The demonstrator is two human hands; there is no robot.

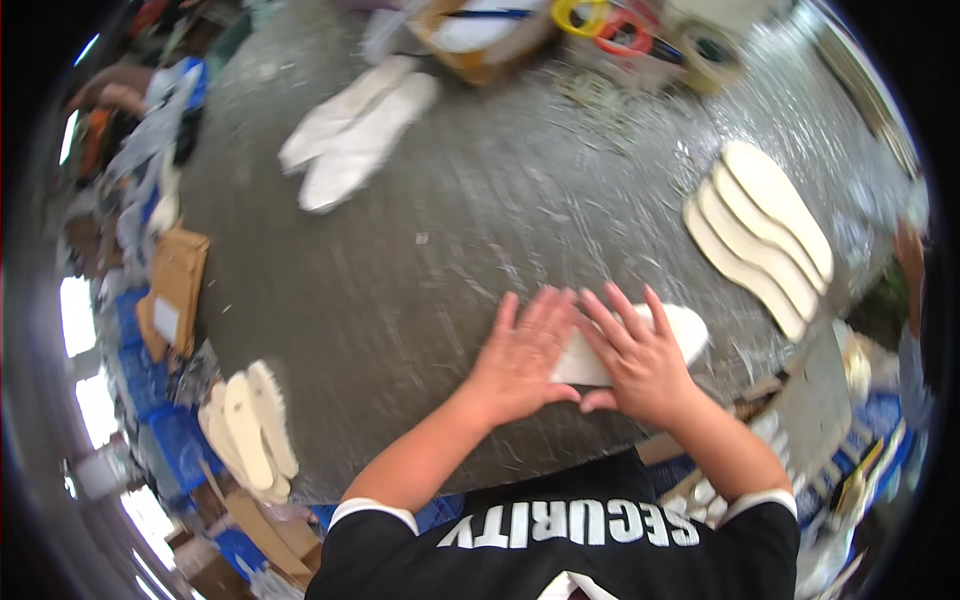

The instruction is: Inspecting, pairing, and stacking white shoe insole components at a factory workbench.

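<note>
A white insole [680, 335] lies flat on the dark table near its front edge, pointing left to right. My right hand [640, 355] is spread over the middle of it, palm down. Beside it, my left hand [525, 350] lies with fingers stretched at the insole's left end, partly hiding that end. The fingertips of both hands nearly meet. To the right, several cream insoles [765, 235] overlap in a fanned row. A pair of white insoles [355, 135] rests farther off at the upper left.
A small stack of insoles [250, 425] sits at the table's left front edge. Along the far side stand a cardboard box [480, 60], tape rolls [708, 55] and a heap of rubber bands [605, 100]. Blue crates [180, 440] are left of the table. Another person's arm [910, 265] shows at far right.
</note>
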